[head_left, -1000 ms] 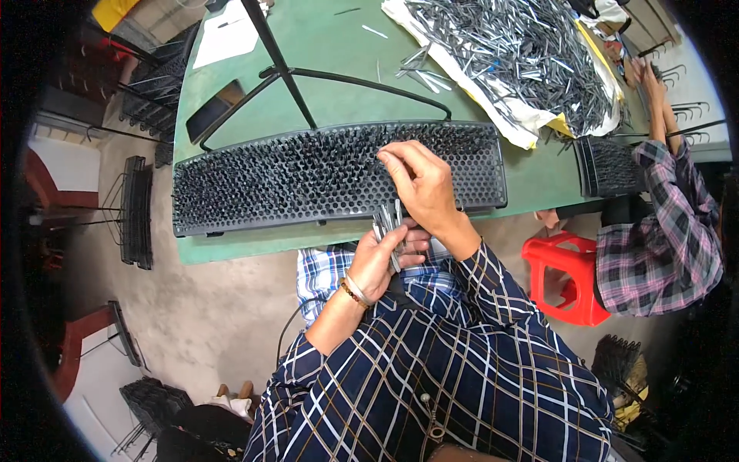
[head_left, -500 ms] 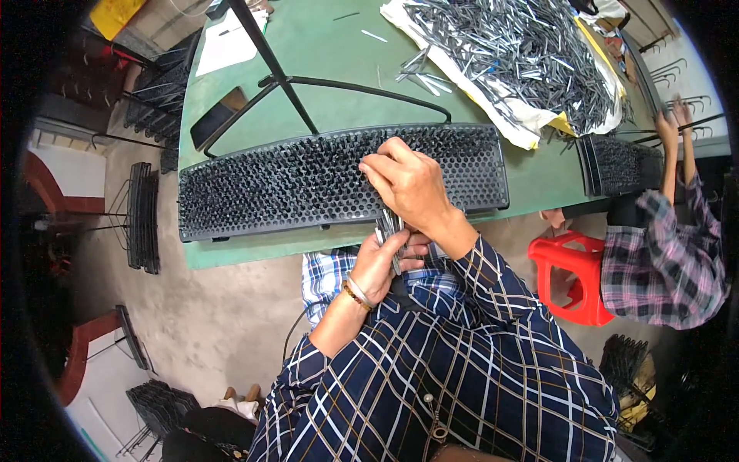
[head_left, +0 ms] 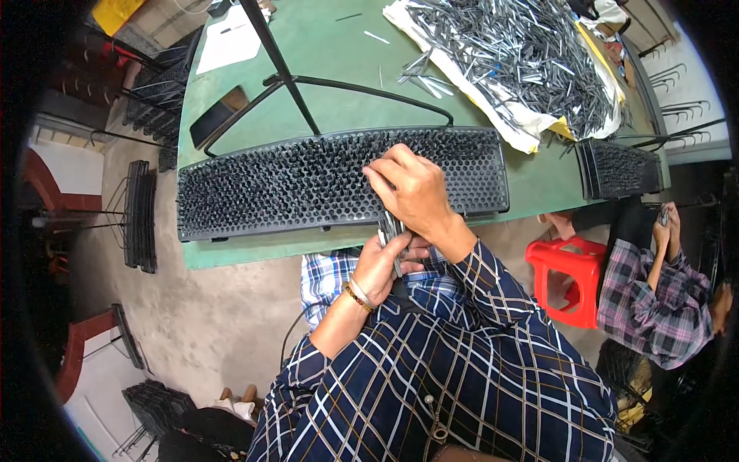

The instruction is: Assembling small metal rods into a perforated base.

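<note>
Near the table's front edge, my left hand (head_left: 376,269) is closed around a bundle of thin grey and black strips (head_left: 392,225), which points up toward the rack. My right hand (head_left: 413,187) hovers over a long black perforated rack (head_left: 469,181), its thumb and forefinger pinched together; whatever is between them is hidden or too small to make out. Many of the rack's holes have short dark pieces (head_left: 262,181) standing in them, mostly on the left and middle. Bare holes show at its right end.
A heap of loose strips (head_left: 523,61) lies on a white sack at the back right. Black metal rods (head_left: 281,65) rise behind the rack, beside a phone (head_left: 219,115). At right are a red stool (head_left: 566,281), another rack (head_left: 625,165) and a co-worker (head_left: 654,292).
My hands have hardly moved; the right one sits very slightly lower. The co-worker at right has drawn both hands back from the hooks and turned away from the table.
</note>
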Tool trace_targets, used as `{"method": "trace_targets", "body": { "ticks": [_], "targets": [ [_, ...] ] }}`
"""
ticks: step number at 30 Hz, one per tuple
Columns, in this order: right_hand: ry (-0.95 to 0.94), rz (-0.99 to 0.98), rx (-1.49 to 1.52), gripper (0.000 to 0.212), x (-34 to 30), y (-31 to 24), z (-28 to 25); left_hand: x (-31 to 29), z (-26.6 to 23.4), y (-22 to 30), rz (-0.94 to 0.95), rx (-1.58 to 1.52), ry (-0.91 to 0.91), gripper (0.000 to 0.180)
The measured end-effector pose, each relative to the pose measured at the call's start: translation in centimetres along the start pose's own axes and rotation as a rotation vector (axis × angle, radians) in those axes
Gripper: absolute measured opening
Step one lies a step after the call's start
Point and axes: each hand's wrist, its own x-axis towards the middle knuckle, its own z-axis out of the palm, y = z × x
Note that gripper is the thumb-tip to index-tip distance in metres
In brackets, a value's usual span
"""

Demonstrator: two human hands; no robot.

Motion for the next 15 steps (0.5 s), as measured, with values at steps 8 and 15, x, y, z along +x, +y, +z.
{"method": "trace_targets", "body": {
  "ticks": [8,15],
  "targets": [
    [-0.093,0.011,-0.012,0.008,-0.3,0.1,-0.7,0.0,-0.3,-0.2,-0.004,-0.019,-0.012,0.024],
    [-0.065,0.083,0.090,0.010,0.1,0.2,-1.5,0.1,-0.3,-0.4,-0.009,-0.042,-0.028,0.025]
  ]
}}
